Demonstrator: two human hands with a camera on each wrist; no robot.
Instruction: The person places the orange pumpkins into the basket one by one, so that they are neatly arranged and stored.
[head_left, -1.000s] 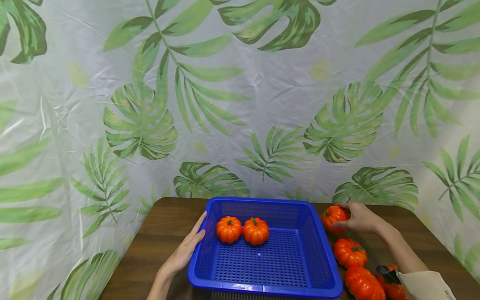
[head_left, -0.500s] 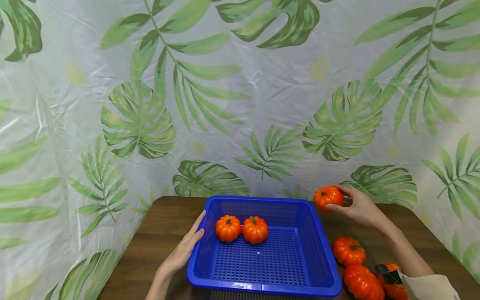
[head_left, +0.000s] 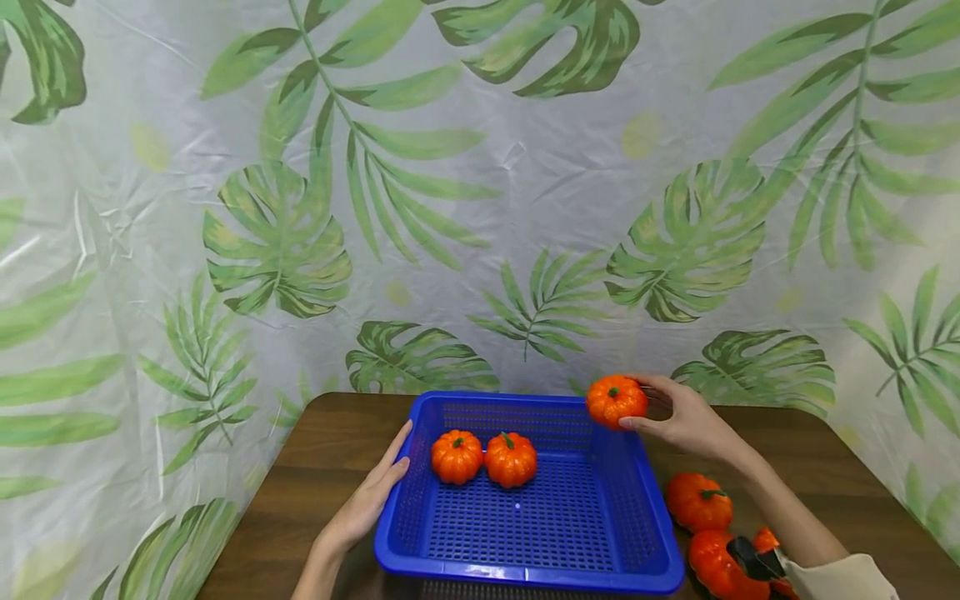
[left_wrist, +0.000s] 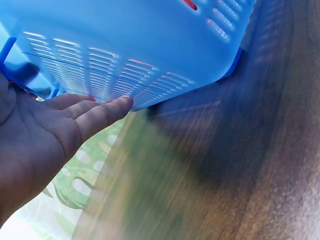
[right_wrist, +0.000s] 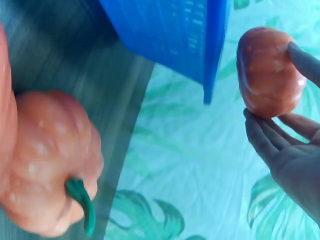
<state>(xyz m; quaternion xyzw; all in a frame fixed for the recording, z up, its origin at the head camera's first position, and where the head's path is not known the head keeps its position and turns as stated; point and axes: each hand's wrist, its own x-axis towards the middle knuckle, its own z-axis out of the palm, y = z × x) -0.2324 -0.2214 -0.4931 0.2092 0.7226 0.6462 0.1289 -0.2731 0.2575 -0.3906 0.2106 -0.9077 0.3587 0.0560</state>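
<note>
My right hand (head_left: 688, 418) pinches a small orange pumpkin (head_left: 617, 402) between thumb and fingers, up over the back right corner of a blue plastic basket (head_left: 517, 575). In the right wrist view the held pumpkin (right_wrist: 270, 72) is raised beyond the basket's rim. My left hand (head_left: 367, 500) rests against the basket's left side with its fingers straight; the left wrist view shows those fingers (left_wrist: 102, 117) along the slotted wall. Inside the basket, two orange pumpkins, one at left (head_left: 457, 457) and one beside it (head_left: 511, 460), sit near the back left.
Right of the basket, a green-stemmed orange pumpkin (head_left: 699, 502) stands on the brown wooden table (head_left: 277, 508). Nearer lies another orange pumpkin (head_left: 720, 567), with a dark strap-like piece (head_left: 753, 558) at my right forearm partly covering it. A leaf-patterned sheet (head_left: 525, 208) hangs behind the table.
My right hand has lifted the pumpkin off the table right of the basket and carried it left over the basket's back right corner. The left hand has stayed on the basket's side.
</note>
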